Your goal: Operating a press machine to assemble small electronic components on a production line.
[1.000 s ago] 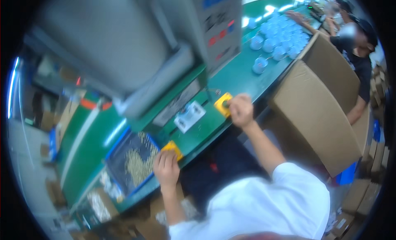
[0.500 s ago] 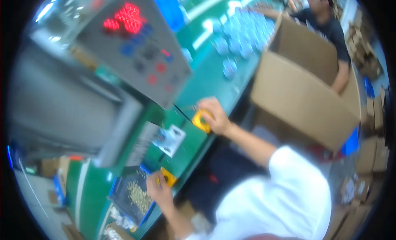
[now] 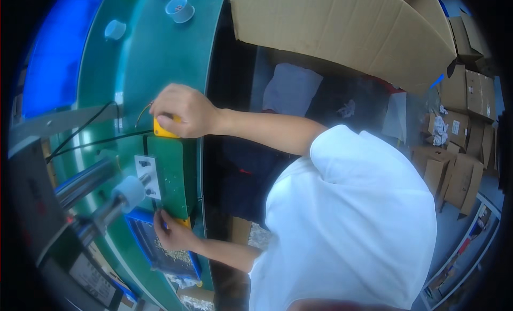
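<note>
Since half a second ago your view has swung downward and closer: the red-lit display and the co-worker at the carton have gone out of frame, and your white shirt [image 3: 352,225] now fills the 5 o'clock part of the picture, while both hands stay where they were on the yellow pieces.

Nearest you, at about 7 o'clock, your left hand [image 3: 172,233] rests at the edge of the green table [image 3: 171,59], fingers curled over the lower yellow block [image 3: 184,223], of which only a sliver shows. Whether you grip it or just press on it, you cannot tell from here. Just beside that hand, toward 7 o'clock, sits the blue tray [image 3: 160,252] with small pale parts heaped in it.

At 9 o'clock from the hand, a white roller [image 3: 128,192] ends a metal shaft, and a small grey plate [image 3: 148,176] with holes lies on the green surface just beyond it.

Farther out, toward 11 o'clock of the picture, your right hand [image 3: 184,110] is closed over the upper yellow block [image 3: 164,130], covering most of it; its lower corner peeks out beneath your palm. Black cables [image 3: 91,142] run from that block toward 9 o'clock.

Farthest, at 12 o'clock, two pale blue cups [image 3: 179,9] stand on the table, apart from each other, and a large cardboard box [image 3: 342,33] spreads toward 1 o'clock. More small cartons [image 3: 454,166] are stacked at 3 o'clock, probably on the floor.
</note>
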Tool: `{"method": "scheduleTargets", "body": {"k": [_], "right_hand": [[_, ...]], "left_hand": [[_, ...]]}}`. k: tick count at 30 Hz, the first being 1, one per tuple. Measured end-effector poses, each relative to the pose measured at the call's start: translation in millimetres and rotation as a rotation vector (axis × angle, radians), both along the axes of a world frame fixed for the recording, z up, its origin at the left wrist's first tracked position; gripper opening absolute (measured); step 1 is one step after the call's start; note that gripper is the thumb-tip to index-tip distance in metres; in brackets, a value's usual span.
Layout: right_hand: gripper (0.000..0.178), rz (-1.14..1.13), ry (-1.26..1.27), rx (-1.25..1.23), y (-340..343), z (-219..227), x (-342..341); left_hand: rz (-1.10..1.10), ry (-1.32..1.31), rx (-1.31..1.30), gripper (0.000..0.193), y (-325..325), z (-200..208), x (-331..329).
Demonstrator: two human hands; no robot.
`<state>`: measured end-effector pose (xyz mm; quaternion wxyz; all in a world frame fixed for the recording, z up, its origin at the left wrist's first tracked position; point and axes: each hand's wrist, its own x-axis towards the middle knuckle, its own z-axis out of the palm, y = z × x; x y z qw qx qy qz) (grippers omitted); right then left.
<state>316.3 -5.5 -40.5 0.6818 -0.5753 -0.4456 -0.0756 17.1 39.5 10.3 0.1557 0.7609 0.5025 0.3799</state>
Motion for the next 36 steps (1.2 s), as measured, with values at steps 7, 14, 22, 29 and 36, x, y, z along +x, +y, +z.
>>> {"method": "scheduleTargets", "body": {"k": [7,14,22,29,36], "right_hand": [[0.014,0.050,0.011,0.012,0,1,0],[0.016,0.043,-0.029,-0.027,8,-3,4],[0.016,0.073,-0.010,-0.004,13,-5,-4],[0.016,0.066,0.066,-0.038,-1,-5,3],[0.021,0.044,-0.030,0.009,14,-7,-8]], "left_hand": [[0.066,0.070,0.029,0.019,2,2,-8],[0.068,0.007,0.014,0.016,7,-2,-4],[-0.082,-0.196,0.066,0.012,13,14,-11],[-0.152,0.050,-0.075,0.021,42,115,50],[-0.433,0.473,-0.078,0.034,98,123,57]]}}
